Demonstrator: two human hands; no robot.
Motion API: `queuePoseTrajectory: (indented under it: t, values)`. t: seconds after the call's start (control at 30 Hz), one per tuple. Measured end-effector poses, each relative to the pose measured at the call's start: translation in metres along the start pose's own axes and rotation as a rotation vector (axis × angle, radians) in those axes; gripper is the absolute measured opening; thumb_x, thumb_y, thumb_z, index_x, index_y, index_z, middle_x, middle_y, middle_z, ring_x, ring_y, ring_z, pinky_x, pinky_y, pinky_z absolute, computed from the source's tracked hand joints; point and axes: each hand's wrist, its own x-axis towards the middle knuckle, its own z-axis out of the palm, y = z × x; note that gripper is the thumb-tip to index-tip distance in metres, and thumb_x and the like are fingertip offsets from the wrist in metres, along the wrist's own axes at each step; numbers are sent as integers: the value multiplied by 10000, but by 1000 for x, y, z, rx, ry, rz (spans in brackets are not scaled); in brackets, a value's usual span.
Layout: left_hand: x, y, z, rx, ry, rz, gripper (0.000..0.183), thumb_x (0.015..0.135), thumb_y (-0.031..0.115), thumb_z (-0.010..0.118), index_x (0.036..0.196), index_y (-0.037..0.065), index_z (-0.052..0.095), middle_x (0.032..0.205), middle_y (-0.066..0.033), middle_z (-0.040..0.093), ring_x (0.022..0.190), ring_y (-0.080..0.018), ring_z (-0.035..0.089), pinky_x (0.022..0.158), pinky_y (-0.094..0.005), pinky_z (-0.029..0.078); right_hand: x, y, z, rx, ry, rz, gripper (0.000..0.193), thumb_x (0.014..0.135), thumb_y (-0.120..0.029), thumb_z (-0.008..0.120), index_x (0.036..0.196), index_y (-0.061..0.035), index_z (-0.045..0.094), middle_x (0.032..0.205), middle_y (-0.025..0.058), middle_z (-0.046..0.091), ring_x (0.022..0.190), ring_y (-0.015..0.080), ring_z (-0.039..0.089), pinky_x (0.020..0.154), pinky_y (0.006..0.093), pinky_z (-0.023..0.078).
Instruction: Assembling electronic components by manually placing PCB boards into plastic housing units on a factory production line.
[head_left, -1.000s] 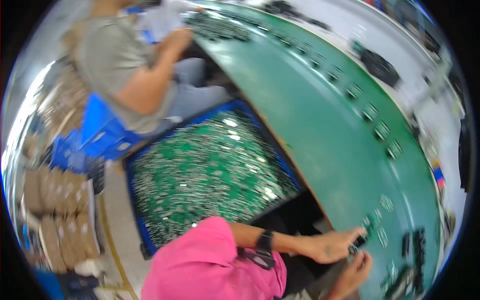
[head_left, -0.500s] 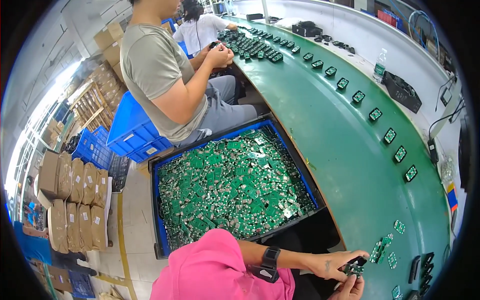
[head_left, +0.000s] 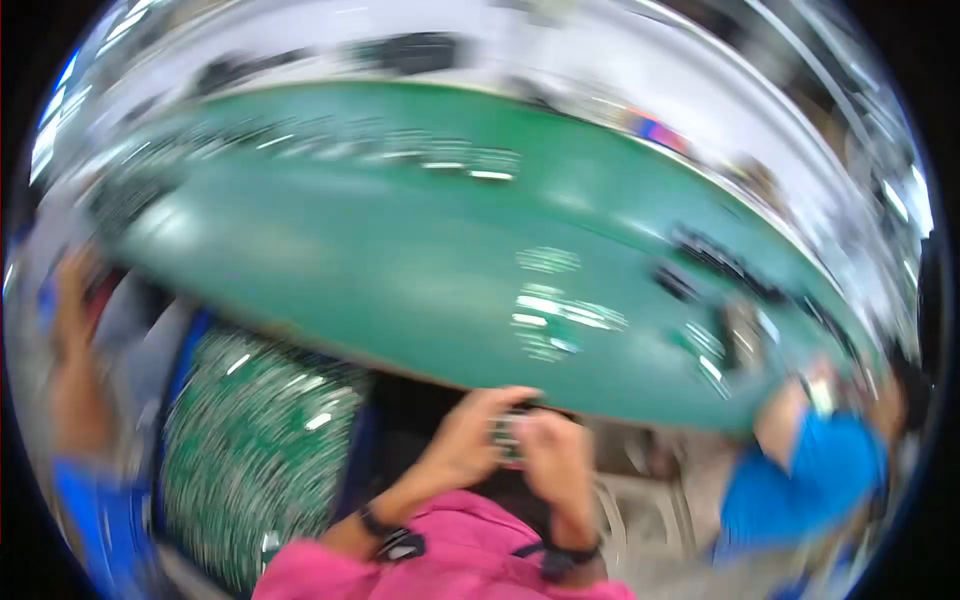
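Observation:
Close in front of my body, at the table's near edge, both hands meet on a small black case with a circuit board [head_left: 507,436]. My left hand [head_left: 462,441] is closed round its left side. The fingers of my right hand [head_left: 558,460] press on it from the right and hide part of it. Motion blur keeps the case's details from showing. On the green table beyond my hands lie several loose green circuit boards [head_left: 540,308].
A blue-lined bin of circuit boards [head_left: 265,450] stands at my left. Across the green table [head_left: 350,250] runs a row of cased boards [head_left: 440,155]. Black cases [head_left: 725,262] lie at right. A person in blue [head_left: 810,480] sits on the right; another person's arm [head_left: 75,350] shows at far left.
The view has swung to the right and is smeared, bringing the person in blue into sight. My hands still hold the case, now nearer the middle of the picture, with my right hand more fully visible.

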Motion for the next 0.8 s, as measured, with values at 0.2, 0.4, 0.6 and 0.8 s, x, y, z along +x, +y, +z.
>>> queuePoseTrajectory:
  t: [0.2, 0.4, 0.6, 0.8]
  values:
    - [-5, -13, 11, -152, 121, -47, 599, 895, 249, 701, 1399, 18, 474, 1199, -63, 568, 996, -142, 570, 851, -255, 484, -13, 5, 3, 152, 70, -74, 188, 927, -150, 645, 839, 16, 647, 743, 127, 655, 652, 248, 641, 599, 358, 491]
    - [-3, 2, 30, 41, 153, -6, 465, 914, 9, 517, 1379, 16, 500, 1226, -128, 598, 1046, -178, 602, 898, -316, 503, -18, 16, -12, 254, 135, 84, 166, 893, -138, 689, 837, 18, 680, 705, 103, 654, 619, 126, 591, 569, 299, 472]
    - [1, 19, 27, -393, -120, -174, 513, 920, -66, 445, 1423, 35, 442, 1272, -90, 490, 952, -141, 581, 751, -268, 533, -19, 18, -23, 300, 232, 248, 183, 916, -76, 687, 763, 4, 627, 615, -4, 597, 491, 26, 508, 423, 206, 360]
    - [-3, 17, 21, -134, 57, -315, 353, 980, 67, 475, 1324, -5, 505, 1040, -109, 609, 912, -148, 617, 794, -280, 509, -14, 13, -8, 3, 230, 123, 265, 902, -138, 723, 742, 25, 589, 564, 9, 554, 523, 50, 503, 461, 241, 392]
